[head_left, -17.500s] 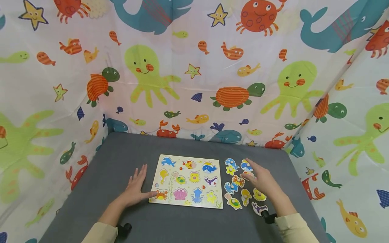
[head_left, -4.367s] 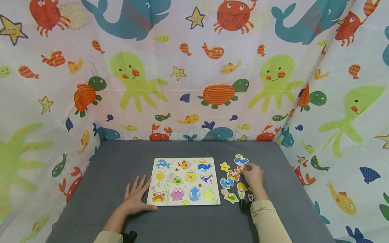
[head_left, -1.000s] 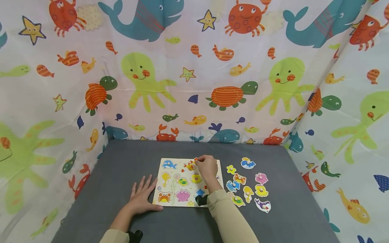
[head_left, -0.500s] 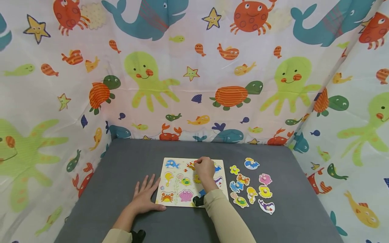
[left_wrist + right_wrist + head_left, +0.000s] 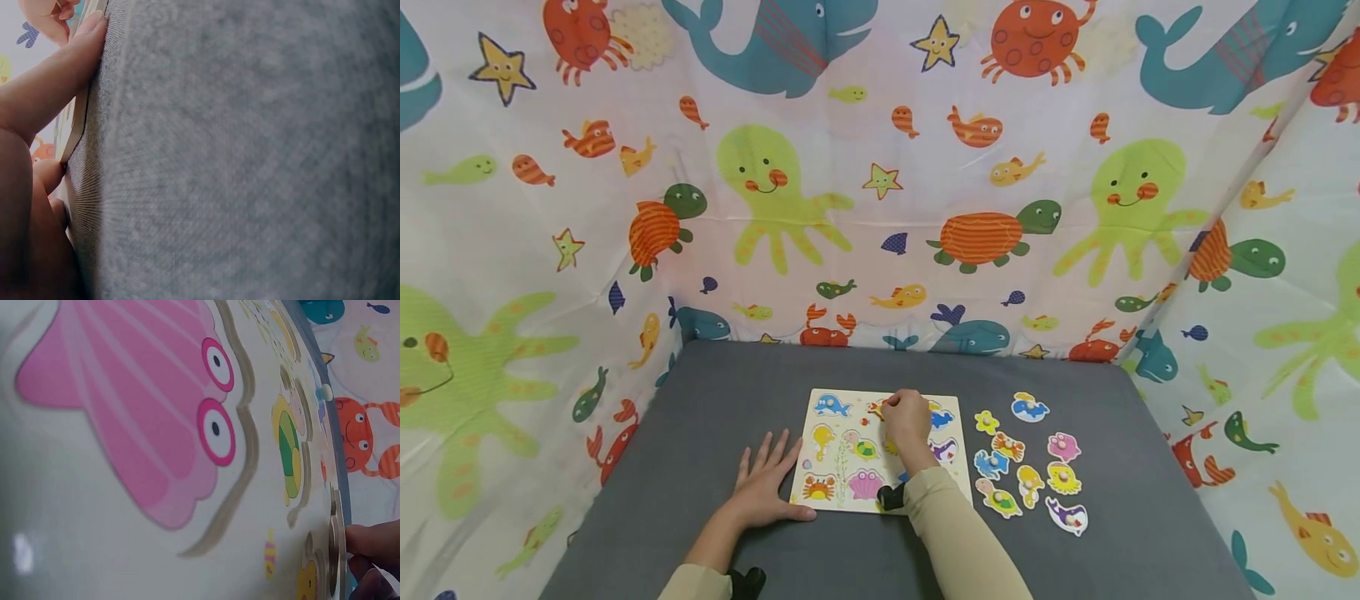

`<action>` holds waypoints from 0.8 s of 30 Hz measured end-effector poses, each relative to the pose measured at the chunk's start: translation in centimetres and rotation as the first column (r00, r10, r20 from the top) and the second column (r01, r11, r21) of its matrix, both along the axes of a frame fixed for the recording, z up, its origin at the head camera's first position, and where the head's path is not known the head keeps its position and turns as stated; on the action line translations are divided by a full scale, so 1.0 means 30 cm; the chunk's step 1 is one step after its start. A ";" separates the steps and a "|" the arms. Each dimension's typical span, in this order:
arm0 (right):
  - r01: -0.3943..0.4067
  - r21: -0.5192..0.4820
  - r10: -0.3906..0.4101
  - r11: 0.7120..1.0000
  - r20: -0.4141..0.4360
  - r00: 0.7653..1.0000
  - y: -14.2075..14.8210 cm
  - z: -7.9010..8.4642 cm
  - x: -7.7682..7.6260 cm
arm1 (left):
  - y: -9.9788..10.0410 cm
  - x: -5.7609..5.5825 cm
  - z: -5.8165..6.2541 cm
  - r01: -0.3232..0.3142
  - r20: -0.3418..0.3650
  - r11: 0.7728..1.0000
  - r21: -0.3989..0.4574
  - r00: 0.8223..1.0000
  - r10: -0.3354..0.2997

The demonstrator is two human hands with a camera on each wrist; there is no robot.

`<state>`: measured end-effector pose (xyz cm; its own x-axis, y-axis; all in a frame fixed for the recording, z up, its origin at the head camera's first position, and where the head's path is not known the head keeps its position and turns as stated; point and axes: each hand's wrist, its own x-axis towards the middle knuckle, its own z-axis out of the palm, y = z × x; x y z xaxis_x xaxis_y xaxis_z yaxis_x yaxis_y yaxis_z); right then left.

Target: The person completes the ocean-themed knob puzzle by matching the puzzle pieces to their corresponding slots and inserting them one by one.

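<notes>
A pale wooden peg puzzle board (image 5: 808, 498) with sea-animal shapes lies on the table. My left hand (image 5: 763, 486) rests at its lower left corner, fingers spread along the left edge and thumb on the front edge. My right hand (image 5: 907, 421) is over the upper middle of the board, pinching a puzzle piece at the orange fish slot (image 5: 875, 408); its picture is mostly hidden. The right wrist view shows the fingertips (image 5: 362, 540) at the piece's edge (image 5: 339, 547). A dolphin piece (image 5: 831, 405) with a knob sits in the upper left slot.
Right of the board lie several loose knobbed pieces, among them a blue whale (image 5: 1028, 407), a yellow star (image 5: 987, 422), a crab (image 5: 1007, 447), a turtle (image 5: 998, 497) and a purple whale (image 5: 1067, 516). A printed sea-animal curtain (image 5: 880, 208) surrounds the grey table (image 5: 745, 367).
The dolphin piece has gone from the pile onto the board. My right hand has taken the orange fish piece from the pile to its slot. The left hand stays at the board's corner.
</notes>
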<state>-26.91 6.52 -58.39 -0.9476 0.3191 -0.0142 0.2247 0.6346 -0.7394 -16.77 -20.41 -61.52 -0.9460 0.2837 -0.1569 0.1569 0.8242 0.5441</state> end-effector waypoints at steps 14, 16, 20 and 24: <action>-0.030 0.023 0.030 0.999 0.018 0.999 -0.012 0.004 -0.011 | -0.001 -0.009 0.005 0.006 0.006 0.999 -0.036 1.000 -0.006; -0.041 0.034 0.040 0.999 0.019 0.999 -0.012 0.003 -0.012 | -0.002 -0.007 0.009 0.005 0.005 0.999 -0.041 1.000 -0.005; -0.055 0.039 0.054 0.998 0.018 0.998 -0.012 -0.001 -0.016 | -0.003 -0.005 0.005 -0.001 -0.002 0.999 -0.035 1.000 0.001; -0.052 0.047 0.050 0.998 0.036 0.998 -0.011 -0.009 -0.021 | -0.003 -0.004 -0.004 0.003 0.004 0.999 -0.032 1.000 -0.003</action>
<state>-27.54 6.21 -58.65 -0.9619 0.2712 -0.0331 0.2159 0.6803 -0.7004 -16.88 -20.49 -61.63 -0.9446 0.2811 -0.1695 0.1571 0.8406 0.5183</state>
